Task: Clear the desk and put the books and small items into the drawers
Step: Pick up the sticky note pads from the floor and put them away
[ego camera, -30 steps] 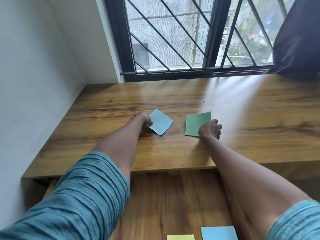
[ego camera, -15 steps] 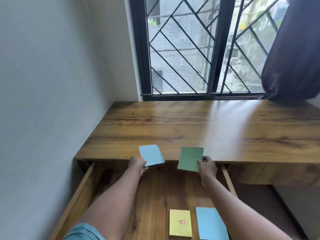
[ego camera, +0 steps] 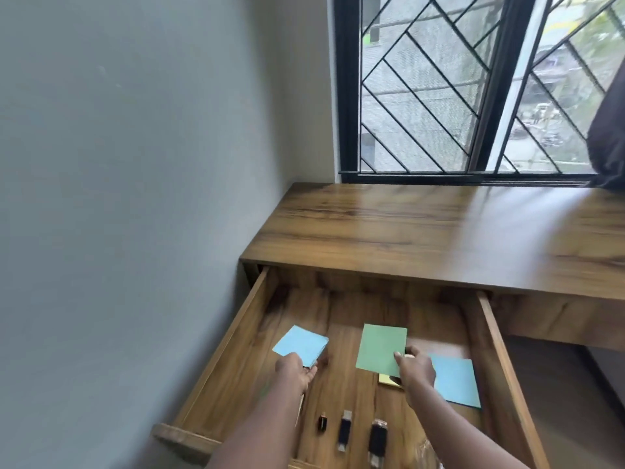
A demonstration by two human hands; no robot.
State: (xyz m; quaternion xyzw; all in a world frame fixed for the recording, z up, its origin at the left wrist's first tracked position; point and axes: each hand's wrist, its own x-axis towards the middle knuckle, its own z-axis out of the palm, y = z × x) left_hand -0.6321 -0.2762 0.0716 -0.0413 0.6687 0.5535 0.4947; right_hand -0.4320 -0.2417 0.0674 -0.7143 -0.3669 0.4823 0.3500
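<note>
- Wooden drawer [ego camera: 236, 336] now under both pads, carried down off the desk [ego camera: 439, 238] since half a second ago.
- Left hand [ego camera: 295, 368] reaching forward, pinching near corner of light blue pad [ego camera: 301, 345] low over drawer floor.
- Right hand [ego camera: 416, 367] pinching flat green pad [ego camera: 382, 348] by its right edge, above yellow pad [ego camera: 389, 380] and larger blue pad [ego camera: 455, 380].
- Three small dark items [ego camera: 345, 429] near drawer front.

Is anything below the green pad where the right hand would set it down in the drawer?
Yes. A yellow pad lies partly under the green pad and right hand; bare drawer floor lies beyond.
</note>
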